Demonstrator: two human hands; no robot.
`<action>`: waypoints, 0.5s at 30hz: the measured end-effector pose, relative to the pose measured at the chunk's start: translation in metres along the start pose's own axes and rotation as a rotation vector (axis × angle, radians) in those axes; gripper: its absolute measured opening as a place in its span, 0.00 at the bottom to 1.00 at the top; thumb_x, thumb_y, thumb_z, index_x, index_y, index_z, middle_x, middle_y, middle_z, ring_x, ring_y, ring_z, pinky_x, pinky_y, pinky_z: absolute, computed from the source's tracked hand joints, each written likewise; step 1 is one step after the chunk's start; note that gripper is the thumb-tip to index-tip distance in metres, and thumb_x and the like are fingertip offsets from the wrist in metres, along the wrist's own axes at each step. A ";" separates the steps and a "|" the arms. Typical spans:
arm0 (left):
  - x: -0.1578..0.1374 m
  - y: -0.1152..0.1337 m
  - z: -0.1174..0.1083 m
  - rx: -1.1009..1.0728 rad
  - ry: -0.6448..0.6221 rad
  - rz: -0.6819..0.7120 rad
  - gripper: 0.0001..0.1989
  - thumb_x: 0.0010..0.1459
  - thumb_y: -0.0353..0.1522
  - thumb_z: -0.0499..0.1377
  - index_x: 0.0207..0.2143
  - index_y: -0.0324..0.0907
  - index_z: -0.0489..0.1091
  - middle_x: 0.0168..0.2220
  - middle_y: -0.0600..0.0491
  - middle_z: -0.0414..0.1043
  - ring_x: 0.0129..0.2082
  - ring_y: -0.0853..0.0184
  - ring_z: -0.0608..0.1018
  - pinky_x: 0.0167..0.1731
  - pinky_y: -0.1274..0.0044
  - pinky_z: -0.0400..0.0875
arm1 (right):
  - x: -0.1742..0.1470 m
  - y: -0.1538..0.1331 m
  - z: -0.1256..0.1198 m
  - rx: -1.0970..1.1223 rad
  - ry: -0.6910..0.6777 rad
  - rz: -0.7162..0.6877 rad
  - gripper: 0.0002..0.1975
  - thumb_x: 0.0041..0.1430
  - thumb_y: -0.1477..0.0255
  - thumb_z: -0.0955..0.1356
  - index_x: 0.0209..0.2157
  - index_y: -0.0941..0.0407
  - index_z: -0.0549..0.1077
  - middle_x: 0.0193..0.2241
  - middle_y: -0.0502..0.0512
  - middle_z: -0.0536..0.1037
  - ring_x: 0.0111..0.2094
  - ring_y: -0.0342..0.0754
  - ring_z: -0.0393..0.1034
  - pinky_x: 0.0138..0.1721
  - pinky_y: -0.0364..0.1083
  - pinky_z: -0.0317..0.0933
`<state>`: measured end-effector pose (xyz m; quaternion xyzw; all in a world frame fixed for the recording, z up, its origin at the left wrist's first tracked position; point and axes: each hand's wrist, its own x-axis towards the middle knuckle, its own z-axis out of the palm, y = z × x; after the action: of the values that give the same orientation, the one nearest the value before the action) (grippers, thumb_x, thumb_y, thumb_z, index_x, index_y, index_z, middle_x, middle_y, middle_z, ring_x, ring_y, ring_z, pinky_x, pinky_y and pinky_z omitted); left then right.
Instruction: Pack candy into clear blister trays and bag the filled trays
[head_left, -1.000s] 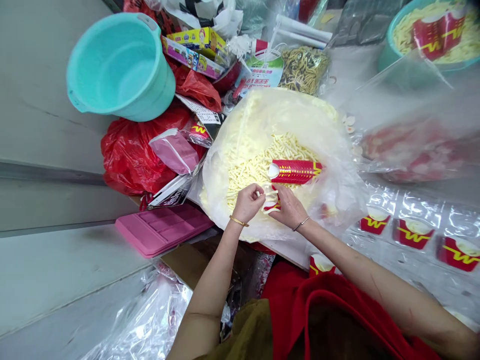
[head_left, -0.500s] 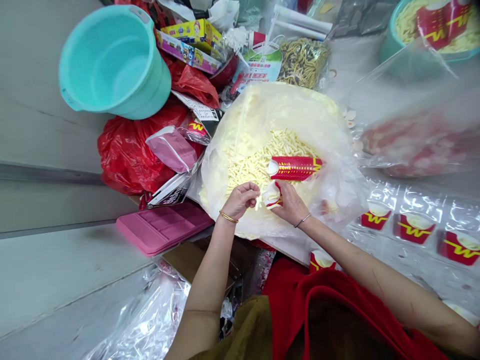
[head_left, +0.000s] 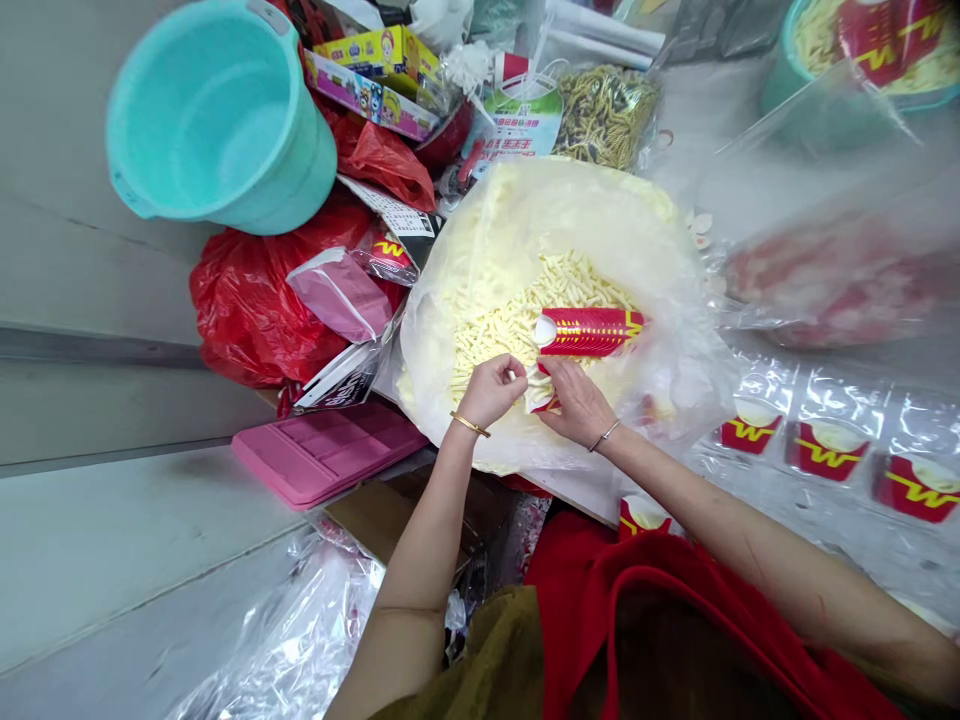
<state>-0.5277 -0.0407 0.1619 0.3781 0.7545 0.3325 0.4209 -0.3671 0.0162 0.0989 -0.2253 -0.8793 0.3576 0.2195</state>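
My right hand [head_left: 576, 402] is closed around a small red and white fry box [head_left: 541, 397], its white mouth turned toward my left hand and pale sticks partly showing in it. My left hand [head_left: 493, 388] is pinched close beside that mouth; whatever its fingertips hold is hidden. Beneath both hands lies a large translucent plastic bag [head_left: 660, 330], opened over a heap of pale yellow, fry-like sticks [head_left: 495, 335]. A nested stack of red fry boxes [head_left: 589, 331] rests on the heap, just beyond my right hand.
At the upper left stands a turquoise bucket [head_left: 210, 120] near red plastic bags [head_left: 255, 310]. A pink tray [head_left: 330, 455] juts out at the left. To the right, clear-bagged fry boxes [head_left: 831, 452] lie in a row. Another turquoise tub [head_left: 795, 100] holds pale sticks and boxes.
My left hand has moved slightly right, up to the fry box mouth; the pale stick seen at its fingertips no longer shows. My right hand keeps the box, which is now more covered by fingers.
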 end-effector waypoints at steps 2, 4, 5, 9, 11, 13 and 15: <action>-0.001 0.000 0.005 0.135 0.075 0.110 0.02 0.48 0.27 0.56 0.27 0.40 0.67 0.19 0.60 0.60 0.19 0.76 0.62 0.20 0.83 0.56 | -0.001 0.000 0.002 0.006 0.008 -0.001 0.35 0.50 0.71 0.68 0.59 0.60 0.52 0.51 0.66 0.65 0.53 0.60 0.58 0.54 0.60 0.57; -0.003 0.000 0.012 0.213 0.104 0.181 0.02 0.50 0.28 0.56 0.29 0.40 0.67 0.21 0.59 0.62 0.20 0.75 0.64 0.22 0.82 0.58 | -0.003 0.001 0.003 0.003 0.017 0.014 0.35 0.51 0.70 0.68 0.58 0.60 0.53 0.51 0.66 0.66 0.52 0.60 0.60 0.53 0.59 0.58; -0.005 -0.001 0.015 0.228 0.105 0.205 0.02 0.51 0.28 0.56 0.30 0.40 0.67 0.23 0.58 0.64 0.22 0.75 0.65 0.24 0.82 0.60 | -0.005 0.001 0.003 -0.002 0.021 0.026 0.35 0.51 0.69 0.69 0.58 0.60 0.53 0.51 0.66 0.66 0.52 0.60 0.60 0.52 0.59 0.59; -0.013 -0.005 0.029 0.208 0.120 0.216 0.04 0.54 0.29 0.56 0.33 0.40 0.68 0.28 0.55 0.68 0.27 0.73 0.70 0.29 0.80 0.65 | -0.010 0.002 0.004 -0.009 0.050 0.096 0.37 0.50 0.67 0.70 0.59 0.59 0.52 0.51 0.67 0.67 0.50 0.61 0.62 0.50 0.59 0.61; -0.016 -0.006 0.035 0.259 0.147 0.218 0.03 0.55 0.28 0.55 0.31 0.41 0.69 0.29 0.54 0.69 0.28 0.71 0.71 0.31 0.79 0.65 | -0.011 0.001 0.005 0.006 0.056 0.114 0.39 0.50 0.69 0.70 0.60 0.59 0.50 0.51 0.66 0.67 0.49 0.60 0.63 0.49 0.59 0.62; -0.019 -0.005 0.040 0.327 0.118 0.246 0.03 0.55 0.28 0.56 0.29 0.41 0.69 0.29 0.53 0.69 0.31 0.69 0.72 0.34 0.77 0.66 | -0.013 0.000 0.006 0.013 0.060 0.111 0.37 0.50 0.72 0.68 0.59 0.59 0.50 0.51 0.66 0.67 0.49 0.59 0.64 0.49 0.58 0.63; -0.021 -0.004 0.042 0.299 0.076 0.259 0.04 0.55 0.28 0.55 0.32 0.41 0.70 0.31 0.52 0.71 0.33 0.68 0.73 0.35 0.77 0.67 | -0.014 0.000 0.008 0.012 0.075 0.112 0.35 0.50 0.73 0.68 0.58 0.59 0.52 0.50 0.66 0.67 0.48 0.59 0.64 0.49 0.58 0.63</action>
<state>-0.4837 -0.0523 0.1490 0.5175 0.7559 0.2823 0.2848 -0.3602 0.0046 0.0906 -0.2862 -0.8543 0.3658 0.2333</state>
